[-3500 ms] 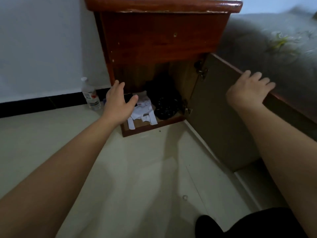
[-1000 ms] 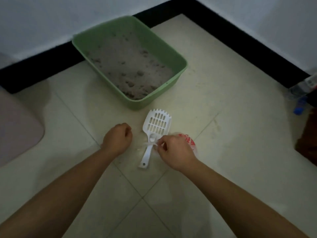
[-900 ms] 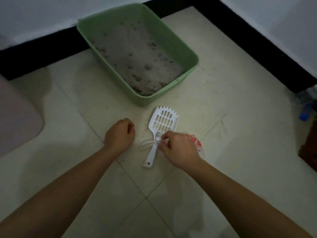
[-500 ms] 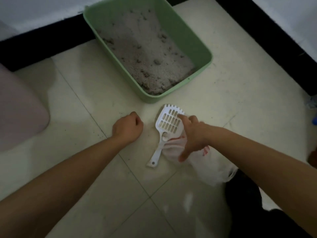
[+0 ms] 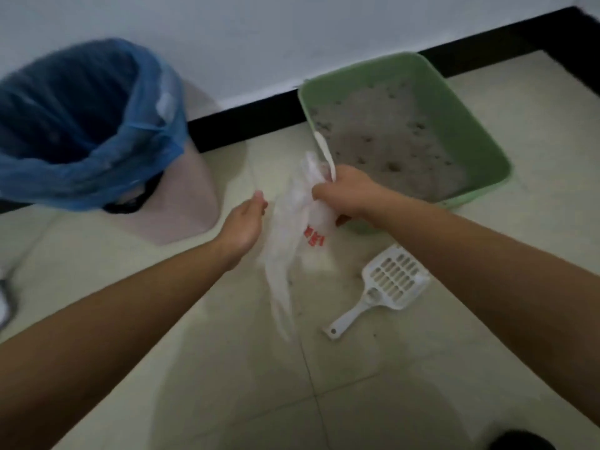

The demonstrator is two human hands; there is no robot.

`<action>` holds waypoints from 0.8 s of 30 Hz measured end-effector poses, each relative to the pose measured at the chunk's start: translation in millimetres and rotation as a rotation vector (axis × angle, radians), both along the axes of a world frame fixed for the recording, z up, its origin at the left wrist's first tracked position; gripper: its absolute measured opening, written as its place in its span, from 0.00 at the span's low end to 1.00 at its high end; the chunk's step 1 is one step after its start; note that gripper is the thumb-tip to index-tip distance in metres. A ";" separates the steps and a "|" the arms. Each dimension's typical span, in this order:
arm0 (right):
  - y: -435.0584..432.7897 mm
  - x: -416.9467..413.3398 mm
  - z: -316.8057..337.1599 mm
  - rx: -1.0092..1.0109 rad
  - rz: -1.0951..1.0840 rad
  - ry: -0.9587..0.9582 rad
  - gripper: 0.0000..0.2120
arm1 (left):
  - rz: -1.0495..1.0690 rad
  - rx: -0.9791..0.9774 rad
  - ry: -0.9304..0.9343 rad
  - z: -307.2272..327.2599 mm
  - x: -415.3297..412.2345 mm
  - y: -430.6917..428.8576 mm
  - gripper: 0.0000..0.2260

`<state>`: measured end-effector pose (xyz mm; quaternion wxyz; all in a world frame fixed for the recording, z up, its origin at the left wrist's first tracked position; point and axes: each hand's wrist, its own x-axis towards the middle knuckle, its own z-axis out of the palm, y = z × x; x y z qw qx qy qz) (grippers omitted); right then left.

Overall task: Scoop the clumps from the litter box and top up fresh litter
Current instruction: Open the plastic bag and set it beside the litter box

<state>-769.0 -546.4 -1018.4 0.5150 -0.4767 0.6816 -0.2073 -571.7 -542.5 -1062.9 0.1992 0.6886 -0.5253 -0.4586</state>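
The litter box (image 5: pixel 470 125), green, sits on the floor (image 5: pixel 227 368) in the upper right of the frame. It holds grey litter (image 5: pixel 383 138) dotted with several darker clumps (image 5: pixel 394 166). At upper left we see one pink bin (image 5: pixel 185 203) lined with a blue liner (image 5: pixel 97 164); what it holds we cannot tell. Our right hand (image 5: pixel 349 196) is clenched round one thin white plastic bag (image 5: pixel 292 228) with red print, which hangs limp at centre. Our left hand (image 5: pixel 243 222) is spread, just beside that bag. One white slotted scoop (image 5: pixel 389 280) lies on the floor at lower right of the bag, untouched.
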 end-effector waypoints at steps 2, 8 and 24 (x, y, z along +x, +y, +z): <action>-7.0 23.6 -10.6 -0.011 -0.068 -0.087 0.20 | 0.136 -0.041 0.129 15.2 16.0 8.2 0.26; -8.2 55.7 -25.8 0.157 -0.083 -0.392 0.22 | 0.068 0.048 0.124 17.3 42.3 22.8 0.23; 26.0 5.9 -29.1 -0.606 -0.152 0.510 0.24 | 0.308 -0.132 0.107 -6.4 19.4 -9.3 0.08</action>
